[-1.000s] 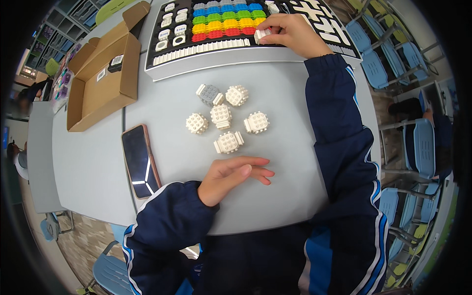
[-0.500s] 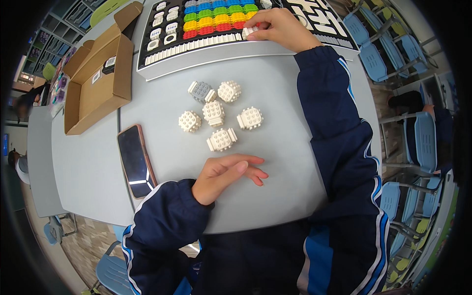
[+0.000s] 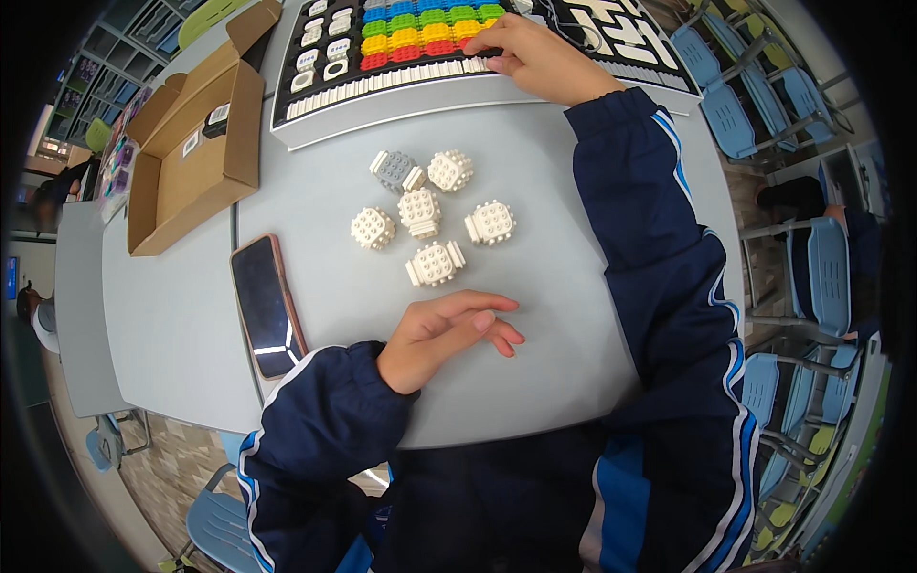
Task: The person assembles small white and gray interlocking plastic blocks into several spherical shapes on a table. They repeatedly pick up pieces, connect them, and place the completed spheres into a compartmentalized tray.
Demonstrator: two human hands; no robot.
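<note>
My right hand [image 3: 535, 59] reaches into the shallow kit box [image 3: 382, 122]. Its bent fingertips touch the right end of a row of thin white plates [image 3: 401, 83], just in front of the red blocks [image 3: 406, 54]; whatever lies between them is hidden. Palm turned inward, my left hand [image 3: 444, 336] hovers above the table with its fingers stretched and nothing in them. Beyond it lie several studded building blocks: a white block [image 3: 420, 212] in the middle, a grey block [image 3: 394, 172] touching it, and white ones around, the nearest block [image 3: 436, 264] having plates on its sides.
To the left lies a phone [image 3: 268, 306] with a dark screen. An open cardboard box [image 3: 196, 177] stands behind it, a small black item [image 3: 216, 120] inside. Blue chairs [image 3: 817, 277] line the right side. Yellow, green and blue block rows fill the kit box, with white parts beside them.
White plates visible between my right fingertips before no longer show there; the fingers have shifted slightly left, against the plate row. The view has moved slightly. My left hand keeps its pose.
</note>
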